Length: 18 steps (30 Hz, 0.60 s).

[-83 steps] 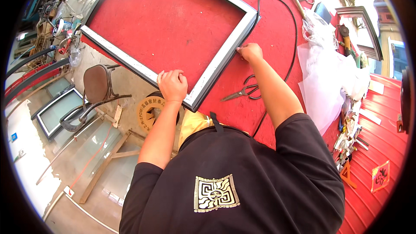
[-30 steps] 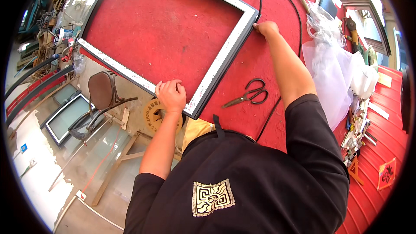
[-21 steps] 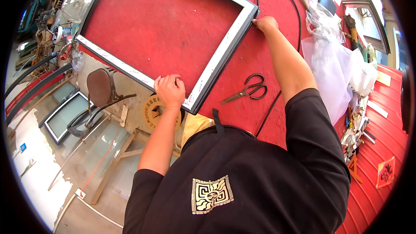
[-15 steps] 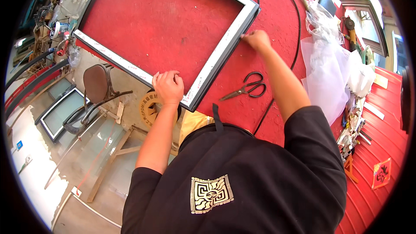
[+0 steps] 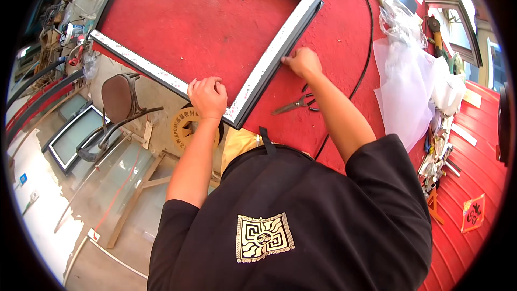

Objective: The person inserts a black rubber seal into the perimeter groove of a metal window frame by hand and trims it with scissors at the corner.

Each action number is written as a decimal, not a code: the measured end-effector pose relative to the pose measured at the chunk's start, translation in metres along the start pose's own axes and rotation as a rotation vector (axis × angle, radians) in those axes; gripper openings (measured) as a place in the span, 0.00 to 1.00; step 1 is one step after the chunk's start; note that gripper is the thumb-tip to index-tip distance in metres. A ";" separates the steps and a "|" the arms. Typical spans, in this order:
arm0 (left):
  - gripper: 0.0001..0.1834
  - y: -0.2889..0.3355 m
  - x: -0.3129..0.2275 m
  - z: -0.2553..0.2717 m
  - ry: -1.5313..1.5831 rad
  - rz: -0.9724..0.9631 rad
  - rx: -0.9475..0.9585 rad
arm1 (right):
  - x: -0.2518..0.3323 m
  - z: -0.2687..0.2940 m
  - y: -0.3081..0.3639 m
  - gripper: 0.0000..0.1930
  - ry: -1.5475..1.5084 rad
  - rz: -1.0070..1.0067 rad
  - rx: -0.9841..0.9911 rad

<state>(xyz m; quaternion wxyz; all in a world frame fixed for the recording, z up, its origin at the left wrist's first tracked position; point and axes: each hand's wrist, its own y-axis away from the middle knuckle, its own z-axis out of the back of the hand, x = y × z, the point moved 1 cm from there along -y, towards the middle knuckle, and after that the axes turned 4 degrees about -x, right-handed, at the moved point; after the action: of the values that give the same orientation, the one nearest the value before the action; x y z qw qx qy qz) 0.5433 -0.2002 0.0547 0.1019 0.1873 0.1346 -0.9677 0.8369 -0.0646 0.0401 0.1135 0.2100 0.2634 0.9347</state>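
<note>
One pale window frame (image 5: pixel 264 70) with dark edges lies flat on the red table (image 5: pixel 334 32), its near corner jutting just over the table's edge; the person's left hand (image 5: pixel 208 97) rests curled on the near rail beside that corner, and the right hand (image 5: pixel 302 62) sits closed in a loose fist against the outer side of the right rail, though whether it pinches anything there I cannot tell. One pair of scissors (image 5: pixel 295 105) lies just below the right hand, one black cord (image 5: pixel 366 48) loops past it, one heap of clear plastic sheet (image 5: pixel 409 86) lies farther right, and one brown chair (image 5: pixel 121 102) stands below the table.
</note>
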 end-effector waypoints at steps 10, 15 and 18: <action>0.06 0.003 0.001 0.000 0.017 -0.020 -0.041 | 0.003 0.004 0.000 0.26 0.022 -0.031 0.119; 0.06 -0.001 -0.001 -0.002 0.028 -0.024 -0.036 | -0.022 0.015 -0.041 0.27 -0.242 -0.158 -0.053; 0.07 -0.001 0.000 -0.003 0.009 -0.016 -0.049 | -0.018 0.023 -0.056 0.28 -0.070 -0.140 -0.015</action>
<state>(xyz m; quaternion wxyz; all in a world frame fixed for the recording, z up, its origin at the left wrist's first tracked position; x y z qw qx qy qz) 0.5439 -0.1984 0.0521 0.0983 0.1883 0.1600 -0.9640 0.8689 -0.0132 0.0215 0.1892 0.2226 0.2665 0.9185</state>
